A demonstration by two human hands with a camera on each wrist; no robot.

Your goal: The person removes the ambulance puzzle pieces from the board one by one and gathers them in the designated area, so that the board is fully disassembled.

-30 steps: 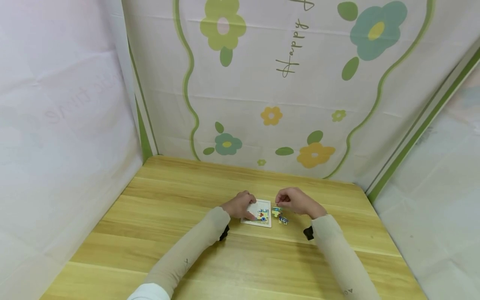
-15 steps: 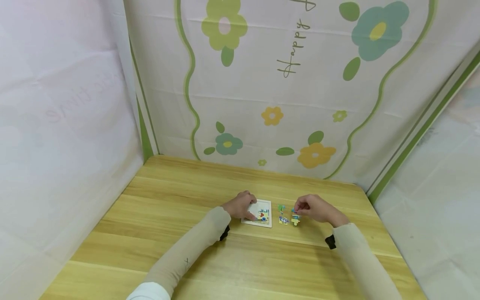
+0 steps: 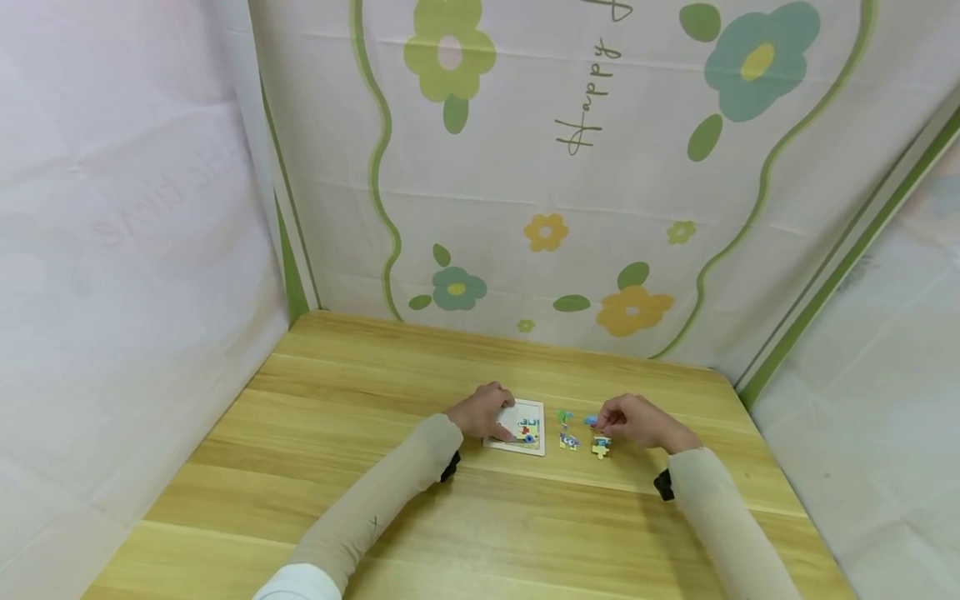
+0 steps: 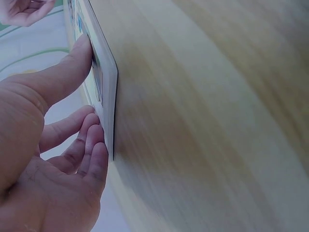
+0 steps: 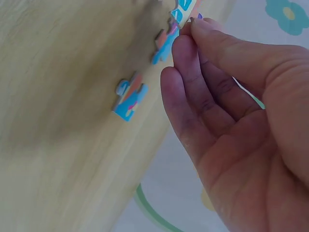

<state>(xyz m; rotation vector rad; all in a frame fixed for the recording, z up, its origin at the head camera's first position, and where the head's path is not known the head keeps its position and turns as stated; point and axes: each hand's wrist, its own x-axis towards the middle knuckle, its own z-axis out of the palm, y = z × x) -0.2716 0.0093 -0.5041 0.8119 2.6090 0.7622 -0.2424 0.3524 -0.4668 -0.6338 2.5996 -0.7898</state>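
My left hand (image 3: 483, 412) rests on a white-framed jigsaw puzzle tray (image 3: 536, 407). In the left wrist view its thumb (image 4: 72, 65) presses on the tray's face, while the bent fingers touch the frame. Part of a colourful picture is set in the tray's near right area. Right of it, my right hand (image 3: 633, 419) pinches a yellow and blue puzzle piece (image 3: 601, 448) between thumb and index finger. In the right wrist view that puzzle piece (image 5: 181, 11) shows at the fingertips, close over the table.
Loose puzzle pieces lie between the tray and my right hand: a green one (image 3: 564, 417), a purple one with eyes (image 3: 568, 442) and a blue one (image 3: 591, 421). The wooden table (image 3: 360, 375) meets a flowered cloth wall (image 3: 495, 250) behind.
My right hand has moved right, away from the tray, with the yellow and blue piece, and lowered slightly. Pieces it covered now show apart. My left hand stays put on the tray.
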